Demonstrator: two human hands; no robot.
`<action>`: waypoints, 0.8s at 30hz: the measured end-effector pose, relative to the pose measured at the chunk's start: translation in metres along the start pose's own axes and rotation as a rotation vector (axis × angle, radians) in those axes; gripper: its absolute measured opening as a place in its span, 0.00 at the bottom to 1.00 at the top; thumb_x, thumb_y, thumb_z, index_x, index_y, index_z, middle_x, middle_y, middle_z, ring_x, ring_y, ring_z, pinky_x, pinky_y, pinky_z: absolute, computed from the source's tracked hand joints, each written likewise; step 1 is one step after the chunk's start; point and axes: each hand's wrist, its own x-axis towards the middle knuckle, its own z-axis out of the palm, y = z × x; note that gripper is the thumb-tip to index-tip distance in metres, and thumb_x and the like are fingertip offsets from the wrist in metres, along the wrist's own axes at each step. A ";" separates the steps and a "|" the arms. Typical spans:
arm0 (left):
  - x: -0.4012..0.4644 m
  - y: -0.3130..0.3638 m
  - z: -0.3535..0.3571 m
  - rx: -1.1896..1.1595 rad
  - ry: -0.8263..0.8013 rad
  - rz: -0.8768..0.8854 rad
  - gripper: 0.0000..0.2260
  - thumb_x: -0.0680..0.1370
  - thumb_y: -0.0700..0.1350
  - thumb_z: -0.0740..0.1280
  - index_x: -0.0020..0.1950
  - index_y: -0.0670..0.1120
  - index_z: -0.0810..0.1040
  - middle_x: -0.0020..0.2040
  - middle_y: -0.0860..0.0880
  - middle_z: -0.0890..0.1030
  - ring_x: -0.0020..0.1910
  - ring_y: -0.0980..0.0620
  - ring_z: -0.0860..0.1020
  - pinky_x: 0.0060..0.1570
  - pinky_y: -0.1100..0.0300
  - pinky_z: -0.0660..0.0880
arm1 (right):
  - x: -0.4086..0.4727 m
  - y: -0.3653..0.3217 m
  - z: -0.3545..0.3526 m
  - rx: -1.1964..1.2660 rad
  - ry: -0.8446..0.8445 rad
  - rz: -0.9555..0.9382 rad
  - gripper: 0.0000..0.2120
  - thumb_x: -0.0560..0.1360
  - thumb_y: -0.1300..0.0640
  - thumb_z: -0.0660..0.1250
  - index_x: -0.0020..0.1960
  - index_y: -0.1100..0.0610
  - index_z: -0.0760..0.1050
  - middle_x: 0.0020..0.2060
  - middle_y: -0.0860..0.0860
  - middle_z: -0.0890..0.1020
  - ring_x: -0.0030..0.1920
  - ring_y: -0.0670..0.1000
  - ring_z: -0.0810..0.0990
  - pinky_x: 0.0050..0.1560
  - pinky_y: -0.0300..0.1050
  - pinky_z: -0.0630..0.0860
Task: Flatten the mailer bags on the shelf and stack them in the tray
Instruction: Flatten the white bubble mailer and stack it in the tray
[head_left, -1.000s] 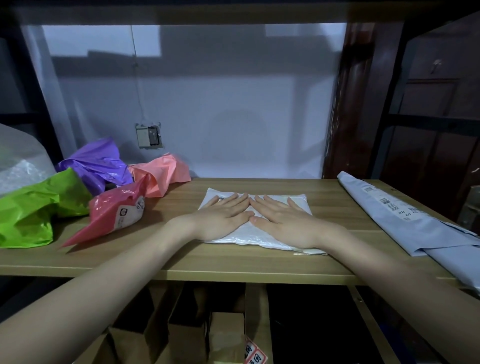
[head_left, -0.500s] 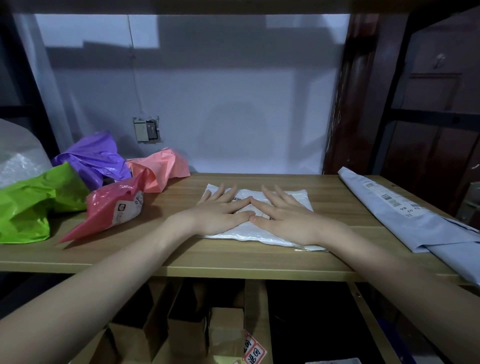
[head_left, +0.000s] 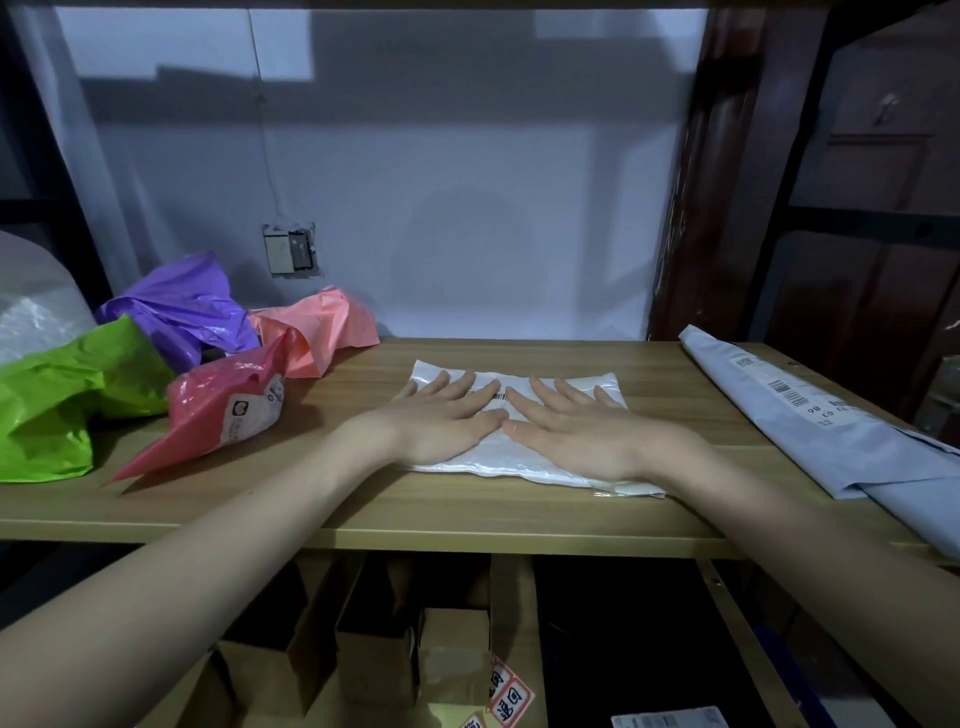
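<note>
A white mailer bag (head_left: 519, 457) lies flat on the wooden shelf (head_left: 467, 514), near its middle. My left hand (head_left: 447, 421) presses palm-down on the bag's left half, fingers straight and spread. My right hand (head_left: 582, 426) presses palm-down on its right half, fingers spread too. The two thumbs almost touch at the bag's centre. Crumpled bags lie at the left: a red one (head_left: 223, 415), a green one (head_left: 57, 400), a purple one (head_left: 176, 312) and a pink one (head_left: 322, 332). No tray is in view.
A long grey-blue mailer (head_left: 810, 421) with a barcode label lies along the shelf's right side. A clear plastic bundle (head_left: 31, 317) sits at the far left. Cardboard boxes (head_left: 447, 654) stand on the level below. A wall with a socket (head_left: 288, 249) closes the back.
Both hands have slid outward across the white bag with their fingers spreading apart, uncovering the printed label between them. The bag stays in place.
</note>
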 end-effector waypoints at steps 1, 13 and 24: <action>0.001 0.000 0.000 0.004 0.001 0.002 0.23 0.81 0.58 0.41 0.76 0.60 0.43 0.78 0.54 0.41 0.77 0.51 0.39 0.74 0.48 0.37 | 0.000 0.000 0.000 0.014 0.003 -0.001 0.28 0.77 0.35 0.36 0.75 0.40 0.38 0.76 0.44 0.39 0.76 0.48 0.35 0.75 0.55 0.34; 0.003 -0.004 0.000 -0.211 0.159 0.002 0.29 0.80 0.56 0.55 0.77 0.52 0.46 0.78 0.51 0.42 0.77 0.50 0.48 0.74 0.51 0.47 | 0.000 -0.001 0.002 -0.002 0.037 0.016 0.26 0.79 0.37 0.39 0.75 0.39 0.39 0.77 0.45 0.40 0.76 0.50 0.36 0.75 0.54 0.35; -0.009 -0.017 -0.002 -0.293 0.390 -0.267 0.27 0.79 0.58 0.53 0.74 0.46 0.56 0.68 0.39 0.71 0.67 0.39 0.69 0.62 0.50 0.65 | -0.017 0.000 0.005 0.090 0.124 0.094 0.25 0.80 0.40 0.39 0.76 0.41 0.41 0.78 0.49 0.45 0.77 0.54 0.40 0.74 0.57 0.38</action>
